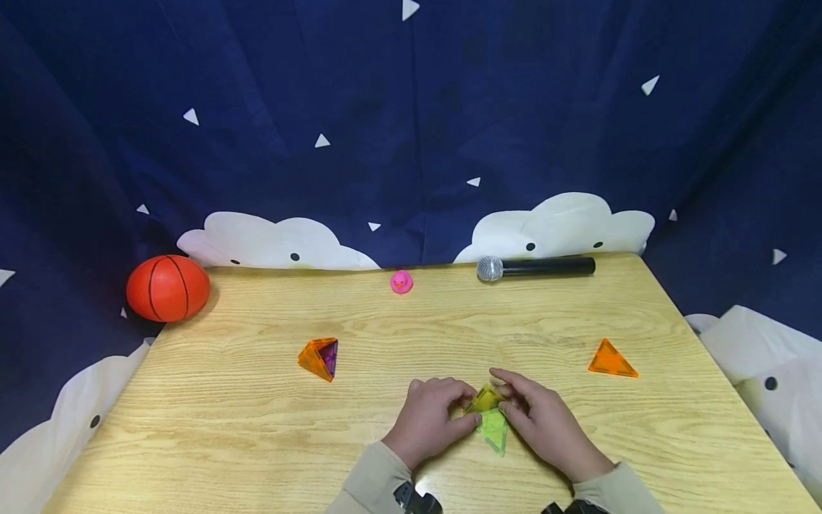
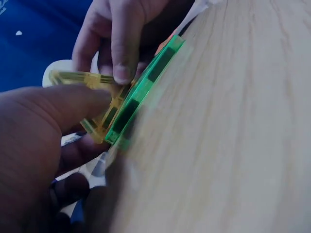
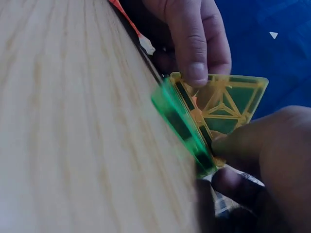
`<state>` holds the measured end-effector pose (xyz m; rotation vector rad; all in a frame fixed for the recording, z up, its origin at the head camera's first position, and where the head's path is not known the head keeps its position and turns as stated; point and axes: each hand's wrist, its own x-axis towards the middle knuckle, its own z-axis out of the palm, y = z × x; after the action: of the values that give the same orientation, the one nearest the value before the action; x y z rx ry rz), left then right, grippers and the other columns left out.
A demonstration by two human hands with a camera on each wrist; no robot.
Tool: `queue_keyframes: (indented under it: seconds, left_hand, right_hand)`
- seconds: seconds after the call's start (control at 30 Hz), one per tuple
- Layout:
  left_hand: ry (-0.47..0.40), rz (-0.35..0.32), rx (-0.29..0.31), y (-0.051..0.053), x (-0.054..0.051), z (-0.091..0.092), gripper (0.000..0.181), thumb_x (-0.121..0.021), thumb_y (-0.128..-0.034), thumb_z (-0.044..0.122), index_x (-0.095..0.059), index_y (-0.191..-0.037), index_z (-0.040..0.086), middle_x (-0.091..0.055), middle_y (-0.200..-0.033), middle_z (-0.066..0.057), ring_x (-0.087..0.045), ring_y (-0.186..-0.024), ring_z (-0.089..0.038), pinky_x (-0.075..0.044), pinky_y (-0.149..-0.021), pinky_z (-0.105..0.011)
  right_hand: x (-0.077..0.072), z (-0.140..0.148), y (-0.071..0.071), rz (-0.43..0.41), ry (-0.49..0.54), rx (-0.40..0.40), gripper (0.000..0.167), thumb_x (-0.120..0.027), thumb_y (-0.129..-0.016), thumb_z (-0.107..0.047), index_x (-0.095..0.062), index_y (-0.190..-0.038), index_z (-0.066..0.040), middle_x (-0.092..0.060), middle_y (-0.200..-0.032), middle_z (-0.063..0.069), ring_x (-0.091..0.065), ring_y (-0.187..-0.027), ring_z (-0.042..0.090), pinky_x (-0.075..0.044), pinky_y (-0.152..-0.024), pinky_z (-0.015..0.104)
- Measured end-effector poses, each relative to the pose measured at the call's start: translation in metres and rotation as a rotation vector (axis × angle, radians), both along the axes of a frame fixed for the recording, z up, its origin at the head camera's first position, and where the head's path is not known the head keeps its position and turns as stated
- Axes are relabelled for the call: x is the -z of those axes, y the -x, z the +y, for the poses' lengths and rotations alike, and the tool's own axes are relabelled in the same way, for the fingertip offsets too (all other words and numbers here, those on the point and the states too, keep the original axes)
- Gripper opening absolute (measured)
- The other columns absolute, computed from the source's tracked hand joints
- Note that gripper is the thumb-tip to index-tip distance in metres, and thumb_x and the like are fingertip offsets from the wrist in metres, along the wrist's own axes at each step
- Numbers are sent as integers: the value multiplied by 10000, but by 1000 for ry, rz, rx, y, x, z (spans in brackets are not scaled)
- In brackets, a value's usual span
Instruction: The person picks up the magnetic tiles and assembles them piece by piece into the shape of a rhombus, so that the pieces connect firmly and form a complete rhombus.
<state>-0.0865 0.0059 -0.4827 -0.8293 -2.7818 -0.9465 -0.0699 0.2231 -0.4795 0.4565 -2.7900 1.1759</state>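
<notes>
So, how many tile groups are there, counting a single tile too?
3: yellow and green tiles between left hand and right hand; orange-purple shape at left; orange tile at right.

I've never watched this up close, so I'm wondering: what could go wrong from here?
The yellow piece tilts up from the green tile, so it might fall if the fingers let go. Those fingers crowd the meeting edges, so they could knock the two apart. The red ball sits by the edge of the table and might roll off if bumped.

pretty shiny see-through plastic on yellow tile [image 1: 486,397] and green tile [image 1: 494,430], smooth-ish woody tabletop [image 1: 244,428], matt cloth backdrop [image 1: 372,78]
</notes>
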Motion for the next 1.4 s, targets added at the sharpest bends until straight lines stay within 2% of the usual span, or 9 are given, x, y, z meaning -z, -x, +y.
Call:
queue_keyframes:
  seconds: [0.07,0.13,0.23,0.3,0.43,0.63,0.9,1.13,1.4]
  left_hand:
    - [-23,-12,41,0,0,1,193,-775,-859,368,-712,-1006,260,-622,-839,221,-531,-776,35,-314,-754,-252]
    - [-31,-21,65,-1,0,3,237,-786,-848,370,-709,-1034,245,-621,-820,242,-525,-756,62,-323,-772,-251]
    - [-44,-37,87,-1,-1,3,376,-802,-832,376,-680,-1160,241,-622,-801,253,-527,-732,80,-323,-785,-252]
    - [-40,-44,98,-1,-1,3,510,-804,-829,401,-636,-1286,248,-618,-781,235,-517,-710,78,-318,-787,-253]
    - [-31,-44,114,-2,0,2,608,-795,-828,460,-586,-1374,293,-669,-843,192,-535,-732,52,-309,-774,-245]
    - [-91,-57,137,-1,2,2,571,-808,-819,454,-633,-1327,260,-675,-987,191,-591,-888,52,-304,-780,-226]
    - [-122,-54,119,-1,2,3,511,-814,-826,418,-672,-1281,234,-619,-908,171,-511,-738,29,-309,-757,-212]
    - [-122,-70,106,-1,1,4,499,-816,-828,409,-677,-1271,227,-621,-925,162,-513,-737,13,-310,-748,-212]
    - [-112,-54,104,-1,2,3,506,-809,-829,424,-679,-1277,227,-603,-921,163,-493,-728,19,-318,-748,-208]
  right_hand:
    - [-1,-2,0,-19,32,16,350,-710,-904,-7,-654,-1223,-141,-691,-999,-87,-566,-794,18,-491,-699,242]
    - [-2,-3,0,-27,53,36,270,-728,-889,-3,-651,-1097,-157,-661,-947,-93,-550,-765,22,-475,-679,239]
    - [-2,-4,-1,-25,78,39,229,-761,-863,-7,-641,-945,-184,-611,-885,-111,-545,-762,28,-477,-679,245]
    - [0,-3,-1,-10,71,13,231,-775,-856,-27,-654,-915,-215,-610,-875,-138,-555,-770,21,-488,-693,248]
    - [3,-2,-2,25,50,-28,258,-787,-856,-71,-700,-966,-287,-645,-926,-191,-591,-832,4,-520,-751,266]
    - [2,-2,-3,29,36,-40,305,-800,-847,-96,-723,-1029,-328,-662,-1069,-202,-627,-1044,60,-528,-905,355]
    - [3,-4,-2,62,49,-56,319,-805,-844,-103,-707,-1032,-342,-649,-1134,-207,-599,-1113,88,-498,-953,387]
    - [4,0,1,186,24,48,242,-820,-823,-89,-715,-978,-242,-653,-1046,-188,-586,-1031,86,-488,-872,354]
    - [5,15,11,293,22,183,192,-811,-812,-48,-716,-969,-102,-669,-1026,-29,-582,-1026,212,-404,-878,372]
